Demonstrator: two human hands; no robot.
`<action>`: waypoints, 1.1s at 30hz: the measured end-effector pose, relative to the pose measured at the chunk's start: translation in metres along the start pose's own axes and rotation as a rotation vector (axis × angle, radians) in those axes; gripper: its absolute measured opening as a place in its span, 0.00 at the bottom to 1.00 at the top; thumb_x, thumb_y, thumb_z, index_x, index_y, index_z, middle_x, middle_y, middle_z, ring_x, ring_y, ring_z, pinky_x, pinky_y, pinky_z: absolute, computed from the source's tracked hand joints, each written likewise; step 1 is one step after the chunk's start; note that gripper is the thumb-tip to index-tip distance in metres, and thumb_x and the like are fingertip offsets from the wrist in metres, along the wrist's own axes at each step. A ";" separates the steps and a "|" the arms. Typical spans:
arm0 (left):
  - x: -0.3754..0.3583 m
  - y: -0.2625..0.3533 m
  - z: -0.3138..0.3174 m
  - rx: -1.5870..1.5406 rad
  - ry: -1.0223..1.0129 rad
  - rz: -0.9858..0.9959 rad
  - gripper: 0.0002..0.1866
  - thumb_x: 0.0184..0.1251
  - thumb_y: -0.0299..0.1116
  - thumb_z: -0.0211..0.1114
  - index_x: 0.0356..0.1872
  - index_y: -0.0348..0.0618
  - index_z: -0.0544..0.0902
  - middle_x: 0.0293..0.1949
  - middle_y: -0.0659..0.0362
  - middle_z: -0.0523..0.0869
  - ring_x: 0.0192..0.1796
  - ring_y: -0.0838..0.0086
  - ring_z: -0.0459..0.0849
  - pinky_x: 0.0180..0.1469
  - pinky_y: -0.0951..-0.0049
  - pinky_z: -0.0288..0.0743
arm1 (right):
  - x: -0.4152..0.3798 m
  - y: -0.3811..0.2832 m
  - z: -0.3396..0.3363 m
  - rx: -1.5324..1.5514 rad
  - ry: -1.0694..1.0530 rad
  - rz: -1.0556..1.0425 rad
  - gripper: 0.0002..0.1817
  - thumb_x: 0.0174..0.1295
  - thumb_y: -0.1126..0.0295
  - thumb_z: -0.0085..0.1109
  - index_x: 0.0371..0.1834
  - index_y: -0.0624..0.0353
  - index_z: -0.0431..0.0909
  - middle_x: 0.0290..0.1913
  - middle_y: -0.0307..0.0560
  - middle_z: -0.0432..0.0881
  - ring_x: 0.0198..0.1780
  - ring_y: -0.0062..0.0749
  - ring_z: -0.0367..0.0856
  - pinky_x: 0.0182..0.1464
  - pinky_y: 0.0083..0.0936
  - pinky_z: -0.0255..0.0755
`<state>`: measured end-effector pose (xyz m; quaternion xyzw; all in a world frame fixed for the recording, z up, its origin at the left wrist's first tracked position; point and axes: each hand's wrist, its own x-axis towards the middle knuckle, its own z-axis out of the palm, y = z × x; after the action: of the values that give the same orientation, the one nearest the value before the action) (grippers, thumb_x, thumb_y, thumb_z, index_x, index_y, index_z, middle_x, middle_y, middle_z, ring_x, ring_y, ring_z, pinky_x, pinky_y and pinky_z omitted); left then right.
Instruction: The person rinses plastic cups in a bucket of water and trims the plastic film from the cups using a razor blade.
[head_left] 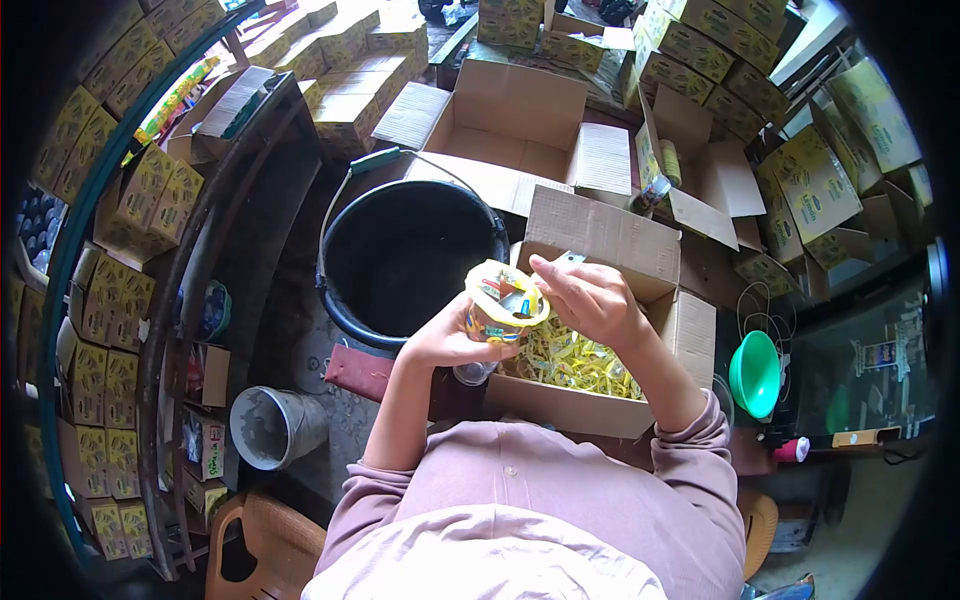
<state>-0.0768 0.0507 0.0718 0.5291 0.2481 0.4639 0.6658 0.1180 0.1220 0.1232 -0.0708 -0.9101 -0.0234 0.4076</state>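
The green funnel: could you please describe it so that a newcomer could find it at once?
Start at the open cardboard box of yellow labels before the person. Just to its right, by a dark glass cabinet, sits the green funnel. It is the only bright green, bowl-shaped item there.

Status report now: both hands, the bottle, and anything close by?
Left hand grips bottle from below. Right hand pinches yellow label at its top. Open box of labels beneath; black bucket beside.

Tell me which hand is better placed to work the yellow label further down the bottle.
Probably the right hand: its fingers are already on the yellow label, while the left hand grips the bottle from below.
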 end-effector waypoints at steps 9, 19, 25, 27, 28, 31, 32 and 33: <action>-0.001 -0.001 -0.010 -0.077 -0.118 -0.060 0.27 0.46 0.23 0.68 0.51 0.37 0.71 0.41 0.62 0.78 0.44 0.83 0.74 0.46 0.81 0.70 | 0.000 -0.006 0.004 -0.010 0.015 0.063 0.22 0.46 0.81 0.56 0.49 0.67 0.74 0.29 0.46 0.80 0.27 0.28 0.79 0.29 0.22 0.77; 0.003 0.007 -0.010 0.026 -0.068 0.001 0.26 0.45 0.26 0.68 0.49 0.36 0.71 0.38 0.62 0.80 0.40 0.84 0.77 0.43 0.81 0.73 | 0.003 -0.001 -0.005 -0.067 0.028 0.061 0.21 0.47 0.80 0.55 0.50 0.67 0.73 0.30 0.47 0.81 0.30 0.30 0.81 0.31 0.23 0.77; 0.000 0.013 -0.007 0.030 -0.093 -0.018 0.22 0.43 0.25 0.67 0.44 0.36 0.74 0.33 0.63 0.81 0.35 0.84 0.77 0.40 0.81 0.73 | 0.003 0.000 -0.007 -0.106 -0.007 0.046 0.21 0.49 0.77 0.55 0.50 0.66 0.73 0.32 0.47 0.81 0.32 0.30 0.82 0.32 0.23 0.78; 0.001 0.009 -0.009 -0.010 -0.128 -0.037 0.21 0.43 0.25 0.67 0.43 0.36 0.74 0.32 0.63 0.80 0.34 0.85 0.77 0.39 0.81 0.73 | 0.003 -0.002 -0.008 -0.109 -0.010 0.045 0.21 0.49 0.77 0.55 0.50 0.66 0.73 0.32 0.47 0.81 0.32 0.30 0.82 0.32 0.23 0.78; 0.000 0.008 -0.008 -0.015 -0.126 -0.041 0.21 0.44 0.27 0.68 0.43 0.36 0.74 0.32 0.62 0.80 0.33 0.83 0.77 0.37 0.81 0.73 | 0.003 -0.002 -0.008 -0.105 -0.010 0.043 0.21 0.49 0.76 0.55 0.50 0.66 0.73 0.32 0.47 0.81 0.32 0.30 0.82 0.32 0.23 0.78; 0.001 0.007 -0.004 -0.030 -0.123 -0.051 0.21 0.44 0.28 0.68 0.42 0.36 0.74 0.31 0.61 0.79 0.32 0.81 0.77 0.34 0.81 0.73 | 0.003 -0.005 -0.008 -0.116 -0.003 0.043 0.21 0.49 0.76 0.56 0.50 0.66 0.73 0.32 0.46 0.81 0.32 0.29 0.82 0.32 0.23 0.78; 0.001 0.009 -0.002 -0.037 -0.123 -0.053 0.20 0.44 0.26 0.67 0.42 0.37 0.74 0.31 0.62 0.79 0.32 0.83 0.77 0.36 0.81 0.73 | 0.002 -0.006 -0.008 -0.125 -0.001 0.045 0.21 0.49 0.76 0.56 0.50 0.66 0.73 0.32 0.46 0.81 0.32 0.28 0.82 0.32 0.23 0.78; 0.002 0.010 -0.001 -0.042 -0.123 -0.055 0.20 0.44 0.24 0.67 0.42 0.37 0.74 0.30 0.63 0.80 0.33 0.85 0.76 0.37 0.82 0.73 | 0.002 -0.008 -0.008 -0.117 -0.008 0.049 0.21 0.49 0.76 0.56 0.50 0.66 0.73 0.32 0.46 0.81 0.32 0.28 0.82 0.32 0.23 0.78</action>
<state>-0.0803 0.0532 0.0807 0.5356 0.2113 0.4172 0.7032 0.1214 0.1139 0.1297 -0.1169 -0.9068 -0.0664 0.3996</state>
